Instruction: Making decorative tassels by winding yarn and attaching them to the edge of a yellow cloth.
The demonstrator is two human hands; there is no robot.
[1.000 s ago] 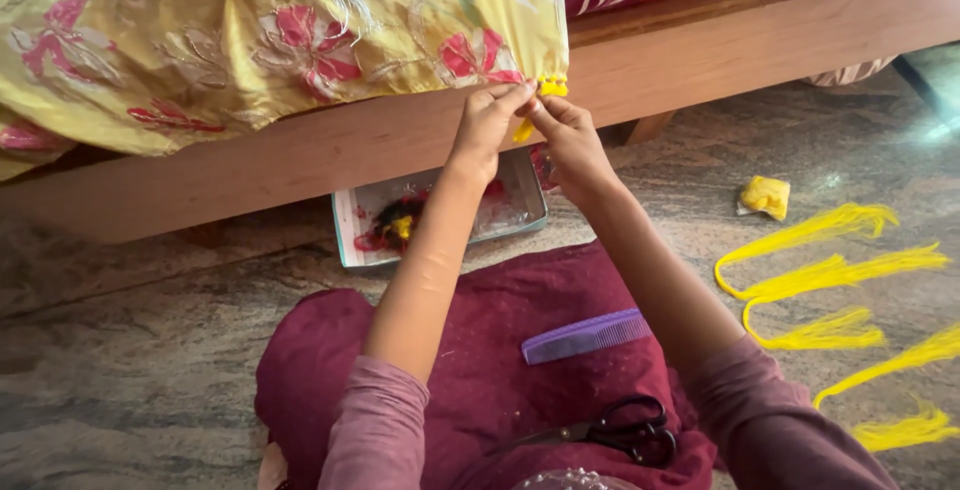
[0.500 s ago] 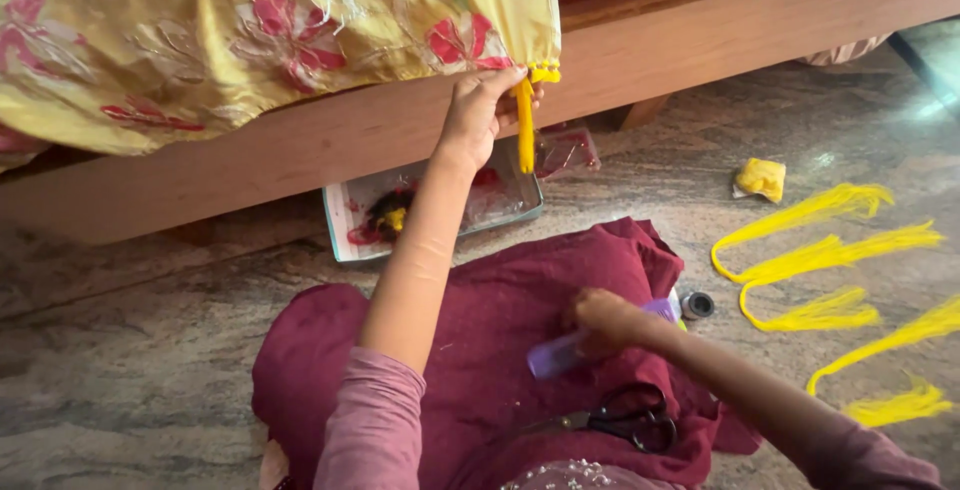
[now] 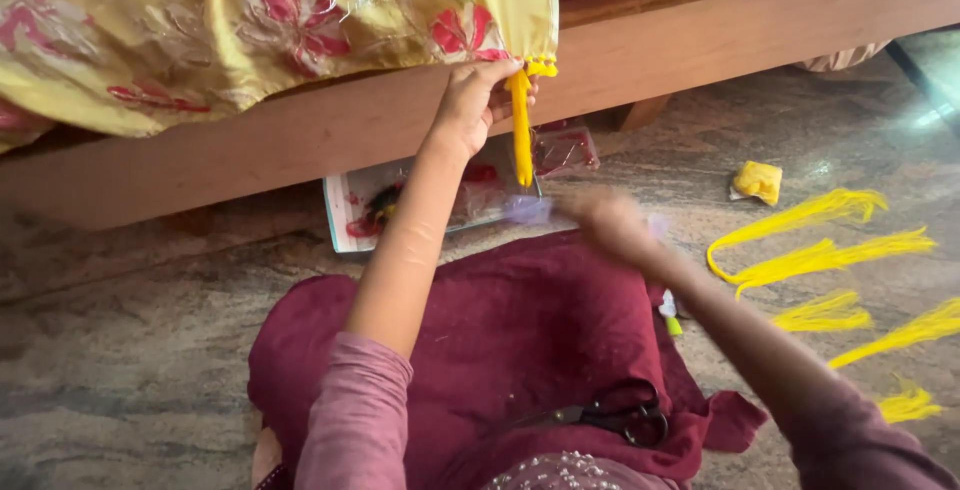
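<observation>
my left hand (image 3: 470, 100) pinches the top of the yellow tassel (image 3: 521, 130) at the cloth (image 3: 300, 20) corner, upper middle of the frame, so i would hold it tight while my blurry right hand (image 3: 610, 225) brings the purple comb (image 3: 528, 210) up slowly.

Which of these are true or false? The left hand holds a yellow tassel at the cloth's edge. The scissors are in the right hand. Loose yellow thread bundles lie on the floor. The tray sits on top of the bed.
1. The left hand holds a yellow tassel at the edge of the flowered yellow cloth. True.
2. The scissors are in the right hand. False: they lie on the maroon cloth over the lap.
3. Loose yellow thread bundles lie on the floor. True.
4. The tray sits on the bed. False: it lies on the floor under the wooden bed frame.
</observation>
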